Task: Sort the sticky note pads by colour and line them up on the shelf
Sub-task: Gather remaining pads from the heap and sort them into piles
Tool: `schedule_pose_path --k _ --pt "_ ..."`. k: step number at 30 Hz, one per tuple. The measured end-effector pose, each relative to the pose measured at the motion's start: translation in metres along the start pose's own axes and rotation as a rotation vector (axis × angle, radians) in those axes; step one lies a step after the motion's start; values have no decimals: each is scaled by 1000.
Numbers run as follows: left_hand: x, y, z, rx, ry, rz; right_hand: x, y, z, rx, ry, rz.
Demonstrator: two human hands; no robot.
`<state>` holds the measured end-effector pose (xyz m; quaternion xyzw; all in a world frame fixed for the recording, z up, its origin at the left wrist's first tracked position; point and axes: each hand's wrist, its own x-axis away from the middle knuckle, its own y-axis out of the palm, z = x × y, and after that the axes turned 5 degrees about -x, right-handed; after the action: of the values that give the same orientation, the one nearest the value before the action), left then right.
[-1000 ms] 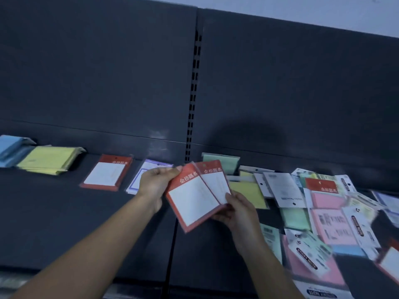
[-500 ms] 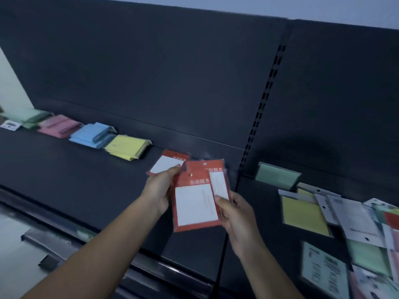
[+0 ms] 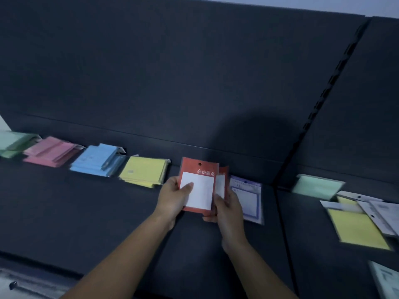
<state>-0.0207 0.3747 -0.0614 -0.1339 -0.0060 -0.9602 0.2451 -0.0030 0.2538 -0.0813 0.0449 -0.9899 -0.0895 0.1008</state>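
Both hands are up over the shelf [image 3: 86, 212], and we have two red-framed pads between them. Our left hand [image 3: 172, 197] grips the front red pad [image 3: 198, 186] by its left edge, thumb pressed flat on the white panel and fingers tucked behind. Our right hand [image 3: 226, 210] pinches the rear red pad [image 3: 222, 182] at its lower edge, thumb lying along the seam where the two overlap. The rear pad peeks out at three o'clock of the front one, and both stand nearly upright, facing us. Whether their lower edges touch the shelf, we cannot tell.

Just beside our right hand at three o'clock, a purple-framed pad [image 3: 248, 197] lies flat on the shelf. Out at nine o'clock the sorted row runs away toward ten. First comes the yellow stack [image 3: 144, 171], nearest our left hand, then the blue stack [image 3: 97, 160], the pink stack [image 3: 51, 152] and the green stack [image 3: 13, 143] at the far edge. All four lie against the foot of the dark back panel [image 3: 172, 83].

Across the slotted upright [image 3: 323, 100], at three o'clock, the loose pile waits. A green pad [image 3: 317, 186] leans at the back, a yellow pad [image 3: 356, 231] lies flat in front of it, and white-backed packs [image 3: 380, 212] overlap beside them. That corner is blurred.
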Motion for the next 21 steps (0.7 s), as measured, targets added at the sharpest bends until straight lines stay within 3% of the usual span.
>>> schedule_pose_path --k 12,16,21 --pt "-32 6 -14 -240 191 65 -6 0 -4 1012 -45 -85" --pt "-28 7 -17 -254 244 -21 -8 1 -3 1144 -88 -43" --pt "-25 4 -20 -257 271 -44 -10 5 -2 1102 -86 -101"
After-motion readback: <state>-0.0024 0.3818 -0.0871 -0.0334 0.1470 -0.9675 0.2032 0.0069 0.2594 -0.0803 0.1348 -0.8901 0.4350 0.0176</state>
